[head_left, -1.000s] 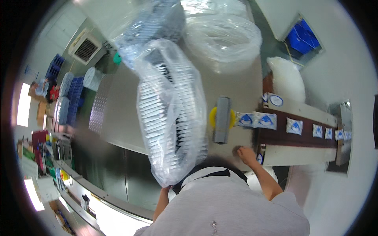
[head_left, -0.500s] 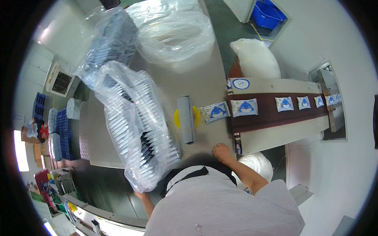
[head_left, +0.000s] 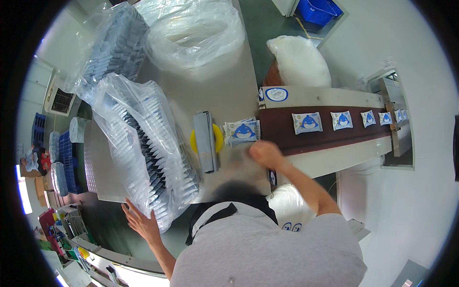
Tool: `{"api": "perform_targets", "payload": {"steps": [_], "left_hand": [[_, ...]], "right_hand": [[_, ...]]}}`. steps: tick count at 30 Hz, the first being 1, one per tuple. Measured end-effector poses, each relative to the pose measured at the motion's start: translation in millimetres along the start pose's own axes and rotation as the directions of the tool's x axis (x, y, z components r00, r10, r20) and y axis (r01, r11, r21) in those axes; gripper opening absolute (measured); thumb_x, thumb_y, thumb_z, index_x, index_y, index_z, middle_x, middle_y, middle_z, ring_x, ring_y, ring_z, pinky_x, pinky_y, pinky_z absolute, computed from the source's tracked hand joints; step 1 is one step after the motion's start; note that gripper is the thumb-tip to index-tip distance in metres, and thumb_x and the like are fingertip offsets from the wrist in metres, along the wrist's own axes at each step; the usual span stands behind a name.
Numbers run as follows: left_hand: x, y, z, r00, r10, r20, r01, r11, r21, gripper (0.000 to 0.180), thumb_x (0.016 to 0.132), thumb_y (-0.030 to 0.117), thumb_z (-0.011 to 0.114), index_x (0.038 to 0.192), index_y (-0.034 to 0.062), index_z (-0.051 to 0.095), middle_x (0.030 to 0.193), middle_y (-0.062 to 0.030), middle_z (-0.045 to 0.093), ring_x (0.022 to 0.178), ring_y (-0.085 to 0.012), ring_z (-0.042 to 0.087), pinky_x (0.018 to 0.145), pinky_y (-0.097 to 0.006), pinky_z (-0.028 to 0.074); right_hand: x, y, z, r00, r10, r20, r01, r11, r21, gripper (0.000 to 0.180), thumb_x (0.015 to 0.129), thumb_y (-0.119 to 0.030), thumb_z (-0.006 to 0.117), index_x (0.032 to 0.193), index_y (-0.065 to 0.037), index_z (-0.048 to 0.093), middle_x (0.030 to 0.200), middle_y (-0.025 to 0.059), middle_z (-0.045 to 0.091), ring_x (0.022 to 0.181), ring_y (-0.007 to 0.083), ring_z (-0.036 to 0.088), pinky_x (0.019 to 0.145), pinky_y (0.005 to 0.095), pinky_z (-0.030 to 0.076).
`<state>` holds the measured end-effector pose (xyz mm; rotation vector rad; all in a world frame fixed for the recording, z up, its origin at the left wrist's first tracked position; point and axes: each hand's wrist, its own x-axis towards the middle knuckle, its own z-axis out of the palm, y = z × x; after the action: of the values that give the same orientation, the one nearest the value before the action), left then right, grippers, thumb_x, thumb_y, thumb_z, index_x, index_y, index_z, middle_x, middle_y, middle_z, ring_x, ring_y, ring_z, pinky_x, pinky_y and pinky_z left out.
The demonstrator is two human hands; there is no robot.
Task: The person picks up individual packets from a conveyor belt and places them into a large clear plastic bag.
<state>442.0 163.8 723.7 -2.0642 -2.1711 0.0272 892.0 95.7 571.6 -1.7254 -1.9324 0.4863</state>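
Left hand point(head_left: 139, 221): lower left of frame, fingers spread wide, flat against the near end of a clear bag point(head_left: 143, 153) of stacked packs. Bag: on the tabletop point(head_left: 224, 100), left of centre, long axis running from upper left to lower centre.

Right hand point(head_left: 264, 154): centre, blurred, loosely closed, just below a packet point(head_left: 243, 132) at the conveyor point(head_left: 330, 136) end; whether it grips anything, cannot tell.

The left hand point(head_left: 140, 221) lies open with fingers spread, palm down, at the near end of the clear plastic bag point(head_left: 143, 148). The right hand point(head_left: 264, 154) is curled loosely, forearm stretched forward, well right of that bag.
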Motion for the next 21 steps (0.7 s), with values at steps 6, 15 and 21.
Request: {"api": "perform_targets", "payload": {"steps": [6, 15, 21], "left_hand": [[-12, -124, 68, 0.889, -0.309, 0.337, 0.454, 0.676, -0.581, 0.025, 0.081, 0.014, 0.059, 0.105, 0.0053, 0.057, 0.097, -0.0122, 0.062, 0.085, -0.0299, 0.06, 0.07, -0.037, 0.048], [-68, -148, 77, 0.578, -0.331, 0.746, 0.491, -0.59, -0.642, 0.039, 0.09, 0.035, 0.045, 0.117, 0.0081, 0.051, 0.11, -0.0086, 0.057, 0.103, -0.0272, 0.054, 0.087, -0.044, 0.044], [-95, -114, 72, 0.358, -0.401, 0.843, 0.55, -0.639, -0.538, 0.06, 0.076, 0.054, 0.063, 0.123, 0.0214, 0.046, 0.12, 0.0031, 0.048, 0.105, -0.0166, 0.043, 0.073, -0.035, 0.037]], "right_hand": [[4, 126, -144, 0.91, 0.407, -0.081, -0.398, 0.801, -0.448, 0.02, 0.082, -0.011, 0.048, 0.1, -0.008, 0.058, 0.102, 0.0147, 0.058, 0.099, 0.0327, 0.054, 0.081, 0.0458, 0.045], [-11, 190, -194, 0.713, 0.567, 0.413, -0.363, 0.802, -0.474, 0.052, 0.058, -0.019, 0.079, 0.102, -0.013, 0.054, 0.104, 0.0081, 0.057, 0.103, 0.0281, 0.053, 0.081, 0.046, 0.044], [16, 174, -164, 0.614, 0.486, 0.622, -0.117, 0.835, -0.537, 0.058, 0.052, -0.036, 0.081, 0.099, -0.006, 0.063, 0.1, 0.0153, 0.06, 0.098, 0.0326, 0.055, 0.083, 0.0415, 0.044]]}}
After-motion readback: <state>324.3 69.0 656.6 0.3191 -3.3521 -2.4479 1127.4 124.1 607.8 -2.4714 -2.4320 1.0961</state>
